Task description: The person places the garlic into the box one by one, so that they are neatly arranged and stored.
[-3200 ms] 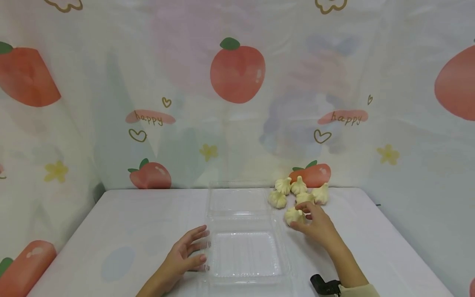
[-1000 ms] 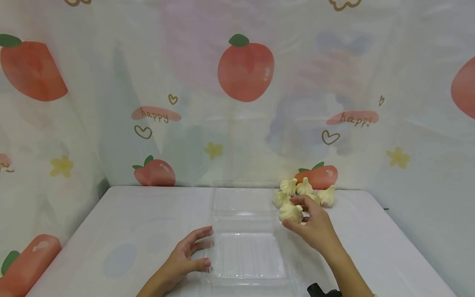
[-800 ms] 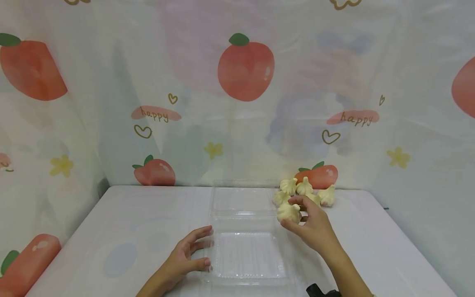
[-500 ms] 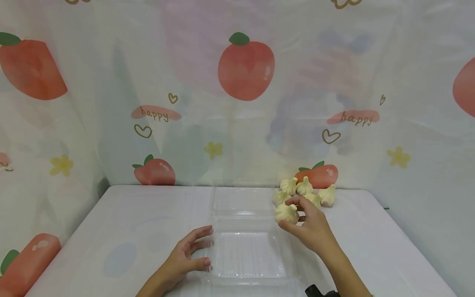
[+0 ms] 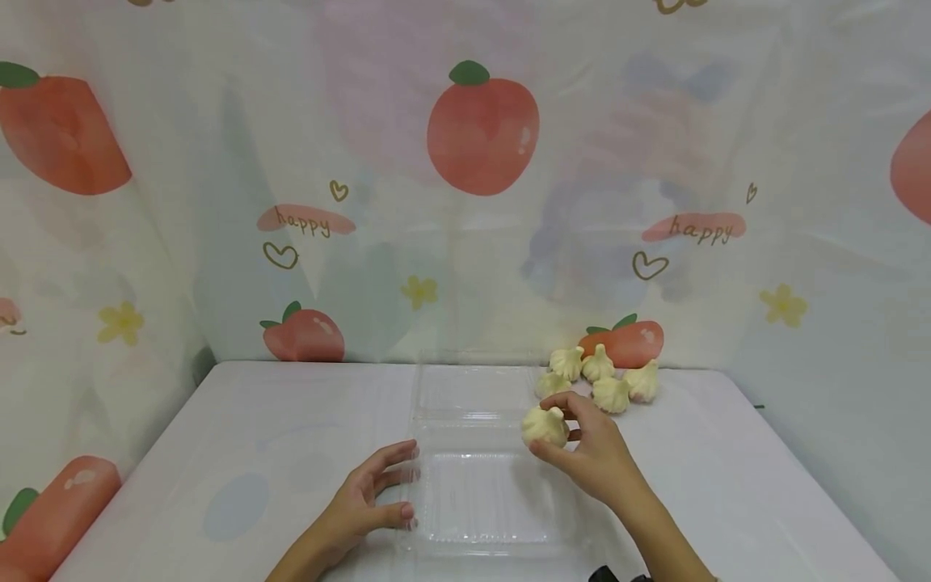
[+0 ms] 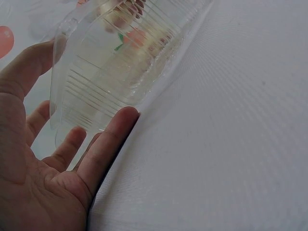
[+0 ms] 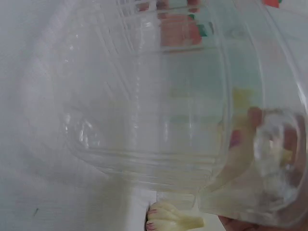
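Note:
In the head view, my right hand (image 5: pixel 592 457) pinches a garlic bulb (image 5: pixel 543 428) between thumb and fingers, over the right rim of a clear plastic clamshell container (image 5: pixel 483 501). The bulb's stalk points up. The container lies unfolded, its lid (image 5: pixel 471 392) at the back. My left hand (image 5: pixel 356 505) is at the container's left side, fingers extended and spread, thumb nearest me. From the left wrist, its fingertips appear against the clear wall (image 6: pixel 91 91). In the right wrist view, the container (image 7: pixel 144 115) covers most of the frame, and the held bulb is hard to make out.
Several more garlic bulbs (image 5: pixel 611 394) stand grouped at the back right of the white-covered table (image 5: pixel 305 420). A fruit-printed cloth (image 5: pixel 480 267) hangs right behind the table. Part of a black object (image 5: pixel 604 574) shows beneath my right forearm.
My right hand has taken the front bulb from the group and carried it left, from the table to above the container's right edge. My left hand has stayed at the container's side.

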Available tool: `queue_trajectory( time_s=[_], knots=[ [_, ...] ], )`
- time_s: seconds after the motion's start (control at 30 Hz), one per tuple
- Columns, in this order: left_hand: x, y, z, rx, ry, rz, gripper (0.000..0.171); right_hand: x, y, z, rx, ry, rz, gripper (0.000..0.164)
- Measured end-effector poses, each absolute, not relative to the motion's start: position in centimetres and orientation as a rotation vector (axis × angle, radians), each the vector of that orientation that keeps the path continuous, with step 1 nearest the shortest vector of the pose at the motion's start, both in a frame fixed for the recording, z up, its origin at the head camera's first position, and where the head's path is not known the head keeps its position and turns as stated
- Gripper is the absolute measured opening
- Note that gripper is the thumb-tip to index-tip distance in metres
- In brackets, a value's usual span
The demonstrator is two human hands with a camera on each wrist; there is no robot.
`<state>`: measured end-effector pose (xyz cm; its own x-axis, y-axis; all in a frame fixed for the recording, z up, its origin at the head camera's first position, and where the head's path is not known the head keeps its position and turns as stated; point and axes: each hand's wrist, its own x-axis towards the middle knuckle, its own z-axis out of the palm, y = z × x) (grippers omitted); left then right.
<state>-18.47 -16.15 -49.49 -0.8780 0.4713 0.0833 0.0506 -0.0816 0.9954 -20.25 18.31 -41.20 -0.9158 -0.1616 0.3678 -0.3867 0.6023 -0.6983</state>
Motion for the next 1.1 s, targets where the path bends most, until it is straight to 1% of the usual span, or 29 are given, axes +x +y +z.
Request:
queue_trajectory(
  time_s=[0.5,1.1],
  knots=[
    [-18.5,-16.2,-49.6,0.528,1.891,2.035,0.080,-19.8,17.0,-41.7,0.509,-2.577,1.177,0.045],
    [-18.4,-16.2,-49.4,0.559,1.883,2.040,0.081,-19.1,15.4,-42.1,0.551,-2.622,1.215,0.045]
  ],
)
